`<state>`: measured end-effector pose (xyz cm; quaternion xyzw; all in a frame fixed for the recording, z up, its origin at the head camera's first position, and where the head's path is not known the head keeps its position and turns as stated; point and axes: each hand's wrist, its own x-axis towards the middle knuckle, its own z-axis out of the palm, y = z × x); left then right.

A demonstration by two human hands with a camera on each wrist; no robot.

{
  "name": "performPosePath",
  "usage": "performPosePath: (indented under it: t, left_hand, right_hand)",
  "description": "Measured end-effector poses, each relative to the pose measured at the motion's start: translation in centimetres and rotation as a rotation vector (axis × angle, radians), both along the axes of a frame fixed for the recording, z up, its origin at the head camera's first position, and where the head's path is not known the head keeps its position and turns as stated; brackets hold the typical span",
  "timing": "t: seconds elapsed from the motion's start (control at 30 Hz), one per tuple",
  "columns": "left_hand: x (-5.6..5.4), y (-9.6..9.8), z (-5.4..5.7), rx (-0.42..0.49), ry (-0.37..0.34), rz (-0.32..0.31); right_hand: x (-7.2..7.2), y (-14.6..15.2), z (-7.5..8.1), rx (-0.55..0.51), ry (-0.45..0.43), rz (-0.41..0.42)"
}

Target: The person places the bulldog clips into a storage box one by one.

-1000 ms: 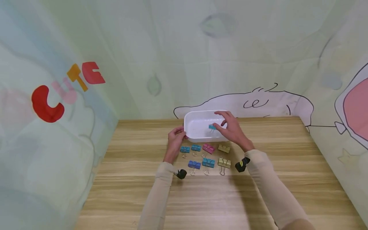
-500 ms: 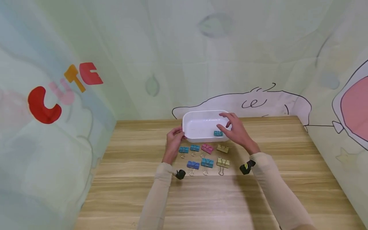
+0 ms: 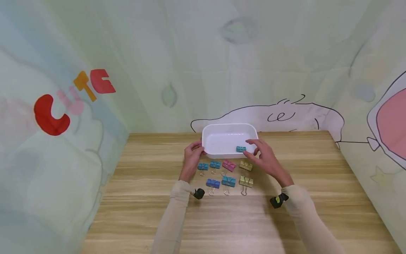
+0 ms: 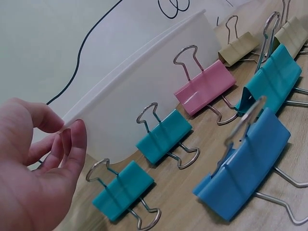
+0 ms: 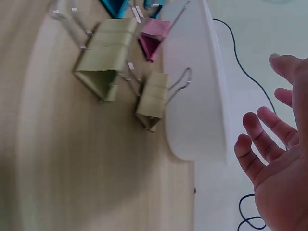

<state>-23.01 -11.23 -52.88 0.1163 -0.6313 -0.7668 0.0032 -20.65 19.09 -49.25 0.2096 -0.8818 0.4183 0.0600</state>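
Note:
A white plastic tray [image 3: 222,155] stands at the back of the table. My left hand [image 3: 191,157] pinches its left rim between thumb and fingers, plainly seen in the left wrist view. One teal binder clip [image 3: 241,149] lies inside the tray near its front right corner. Just beside that corner is my right hand [image 3: 265,158], fingers spread and holding nothing. In front of the tray, two rows of binder clips lie on the table: small teal clips [image 4: 163,136], a pink clip [image 4: 206,87], gold clips [image 5: 153,98], a blue clip [image 3: 213,183] and a larger teal clip [image 3: 228,181].
The wood-grain table [image 3: 152,218] reaches back to a printed cloth backdrop [image 3: 203,70], which also hangs on both sides. The tray's back edge is close to the cloth. Wire handles of the clips stick out toward the front of the table.
My right hand has let go of the teal binder clip, which now lies in the tray. That hand has drawn back to the right and nearer me. My left hand stays on the rim.

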Motion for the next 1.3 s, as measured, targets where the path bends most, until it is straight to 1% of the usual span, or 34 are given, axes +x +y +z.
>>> performPosePath:
  t: [0.3, 0.43, 0.53, 0.67, 0.77, 0.9, 1.1, 1.3]
  left_hand:
    - [-0.2, 0.2, -0.2, 0.038, 0.018, 0.020]
    - [-0.2, 0.1, -0.3, 0.041, 0.019, 0.021]
    - [-0.2, 0.1, -0.4, 0.045, 0.022, 0.019]
    - [-0.2, 0.1, -0.4, 0.053, 0.026, 0.015]
    - [-0.2, 0.2, -0.3, 0.061, 0.023, 0.016]
    - [-0.1, 0.1, -0.3, 0.065, 0.012, 0.014]
    - [-0.1, 0.0, -0.3, 0.060, 0.004, 0.009]
    - [-0.2, 0.1, -0.3, 0.065, 0.011, 0.016]
  right_hand:
    - [1.9, 0.8, -3.4, -0.060, 0.025, 0.007]
    - [2.6, 1.3, -4.9, -0.050, 0.009, 0.008]
    - [2.9, 1.6, -5.8, -0.017, -0.018, 0.014]
    - [3.1, 1.8, -6.4, 0.040, -0.056, 0.010]
    - [3.1, 1.8, -6.8, 0.068, -0.053, 0.003]
    - [2.8, 1.7, -7.2, 0.093, -0.026, 0.000]
    - [2.8, 1.5, -7.2, 0.094, -0.001, -0.002]
    - [2.8, 1.5, -7.3, 0.077, 0.018, -0.009]
